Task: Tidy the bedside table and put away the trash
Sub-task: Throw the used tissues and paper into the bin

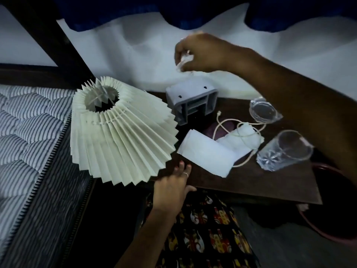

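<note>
- The right hand (pixel 201 53), raised above the grey holder (pixel 191 102), pinches a crumpled clear wrapper (pixel 183 60) in curled fingers.
- The left hand (pixel 172 188) lies flat with fingers straight on the front edge of the surface (pixel 251 182), under the lampshade (pixel 119 132); it holds nothing.
- On the surface: two tissue rolls (pixel 208 153), a cord (pixel 222 124), two clear cups (pixel 286 149).
- The wrapper is blurred; the right forearm hides part of the surface.
</note>
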`<state>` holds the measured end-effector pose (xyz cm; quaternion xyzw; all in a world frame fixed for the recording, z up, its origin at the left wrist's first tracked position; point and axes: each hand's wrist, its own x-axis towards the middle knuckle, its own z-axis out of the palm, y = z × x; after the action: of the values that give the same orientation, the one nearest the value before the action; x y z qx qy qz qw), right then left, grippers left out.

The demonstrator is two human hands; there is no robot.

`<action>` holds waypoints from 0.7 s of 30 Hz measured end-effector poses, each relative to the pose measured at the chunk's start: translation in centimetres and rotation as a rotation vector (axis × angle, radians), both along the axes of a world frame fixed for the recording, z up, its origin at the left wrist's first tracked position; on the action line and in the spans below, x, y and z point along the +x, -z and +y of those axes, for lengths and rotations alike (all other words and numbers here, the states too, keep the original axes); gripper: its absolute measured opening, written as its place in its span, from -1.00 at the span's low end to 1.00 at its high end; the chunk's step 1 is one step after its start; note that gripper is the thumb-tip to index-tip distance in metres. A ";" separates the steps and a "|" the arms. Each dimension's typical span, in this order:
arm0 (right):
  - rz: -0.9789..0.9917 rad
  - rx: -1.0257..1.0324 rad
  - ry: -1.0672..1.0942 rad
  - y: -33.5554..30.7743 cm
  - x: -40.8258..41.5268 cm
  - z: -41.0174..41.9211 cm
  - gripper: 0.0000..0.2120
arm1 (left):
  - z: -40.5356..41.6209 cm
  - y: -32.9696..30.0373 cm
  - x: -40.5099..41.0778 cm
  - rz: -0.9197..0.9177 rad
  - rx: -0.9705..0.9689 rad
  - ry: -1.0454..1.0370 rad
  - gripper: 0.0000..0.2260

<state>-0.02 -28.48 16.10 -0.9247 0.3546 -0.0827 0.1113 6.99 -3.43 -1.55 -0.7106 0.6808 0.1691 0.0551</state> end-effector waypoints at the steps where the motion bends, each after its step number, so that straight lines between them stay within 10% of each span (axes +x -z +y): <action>1: -0.050 -0.006 0.021 -0.6 -2.8 1.7 -0.82 | 0.1 0.1 -0.2 -0.012 -0.009 -0.011 -0.39; 11: -0.333 -0.024 1.091 4.4 -33.5 15.0 -0.64 | 1.6 -1.4 -3.4 -0.020 -0.061 -0.119 -0.61; 21: -0.089 0.462 1.317 16.3 -38.8 20.2 -0.82 | 2.2 0.2 -5.1 -0.049 -0.021 -0.144 -0.48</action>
<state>-38.82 -8.30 -0.22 -0.4658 0.8448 -0.0934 0.2460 1.87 -1.23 -1.72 -0.7623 0.6279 0.1481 0.0520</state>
